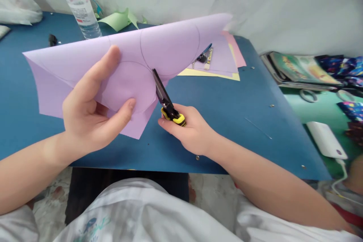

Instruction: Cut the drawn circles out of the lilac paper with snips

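Note:
A sheet of purple paper (170,47) with several circles drawn on it is held up over the table, curled along its top. My left hand (90,109) grips it, thumb in front near the lower middle circle and another finger lying across the front. My right hand (190,126) is closed round the black and yellow handles of a pair of scissors (163,94). Their dark blades point up and left and meet the paper at the edge of the middle circle. A cut edge runs below the blades along that circle. Some of my left fingers are hidden.
On the blue table (227,121), a water bottle (83,13) and green paper scraps (117,20) stand behind the sheet. Stacked coloured paper (227,58) carries a pen and small items. To the right are books (303,68) and a white power bank (326,140) with a cable.

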`<state>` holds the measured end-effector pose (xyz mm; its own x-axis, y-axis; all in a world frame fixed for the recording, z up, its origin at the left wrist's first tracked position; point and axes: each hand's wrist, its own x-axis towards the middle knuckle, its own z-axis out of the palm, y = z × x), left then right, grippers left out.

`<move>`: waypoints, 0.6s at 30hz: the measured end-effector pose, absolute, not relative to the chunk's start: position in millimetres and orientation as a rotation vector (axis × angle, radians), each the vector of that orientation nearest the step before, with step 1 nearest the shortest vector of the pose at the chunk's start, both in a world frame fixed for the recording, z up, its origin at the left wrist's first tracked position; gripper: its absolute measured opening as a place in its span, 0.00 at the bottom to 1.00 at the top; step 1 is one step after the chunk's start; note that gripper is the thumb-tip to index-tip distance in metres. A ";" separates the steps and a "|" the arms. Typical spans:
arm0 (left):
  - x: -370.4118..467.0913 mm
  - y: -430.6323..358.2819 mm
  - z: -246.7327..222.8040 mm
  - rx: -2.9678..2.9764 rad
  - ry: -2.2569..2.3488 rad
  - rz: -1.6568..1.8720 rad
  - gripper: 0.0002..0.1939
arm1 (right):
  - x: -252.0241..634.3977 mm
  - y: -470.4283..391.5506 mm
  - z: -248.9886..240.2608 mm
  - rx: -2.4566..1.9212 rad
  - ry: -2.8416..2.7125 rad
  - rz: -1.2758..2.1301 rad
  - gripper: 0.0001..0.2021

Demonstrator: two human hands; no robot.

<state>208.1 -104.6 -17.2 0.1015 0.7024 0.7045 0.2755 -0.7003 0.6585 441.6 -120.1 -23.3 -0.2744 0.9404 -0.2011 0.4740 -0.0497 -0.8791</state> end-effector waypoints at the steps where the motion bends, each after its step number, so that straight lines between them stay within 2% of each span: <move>1: 215.6 -105.2 -13.5 2.014 0.938 1.634 0.45 | 441.7 -119.8 -23.5 -1.497 -1.755 1.290 0.18; 5: 231.4 -99.6 -8.6 2.059 0.940 1.561 0.46 | 441.9 -120.4 -21.9 -1.509 -1.734 1.315 0.17; 9: 212.2 -95.6 -17.3 2.107 0.964 1.518 0.45 | 442.8 -122.7 -18.4 -1.494 -1.736 1.326 0.15; 13: 187.5 -89.4 -28.4 2.268 0.763 1.674 0.34 | 443.3 -123.1 -16.5 -1.490 -1.746 1.316 0.14; 15: 184.9 -90.9 -28.7 2.306 0.570 1.800 0.36 | 443.3 -122.9 -15.8 -1.496 -1.749 1.310 0.14; 17: 190.2 -98.1 -24.2 2.186 0.873 1.533 0.33 | 443.2 -122.9 -15.2 -1.496 -1.745 1.311 0.14; 18: 195.3 -102.8 -20.7 2.088 0.941 1.547 0.32 | 443.2 -123.1 -15.0 -1.491 -1.742 1.314 0.14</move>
<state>195.3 -102.8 -20.7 0.1715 0.7027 0.6905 0.2899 -0.7058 0.6463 443.2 -123.1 -15.0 -0.2802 0.9364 -0.2111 0.4605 -0.0618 -0.8855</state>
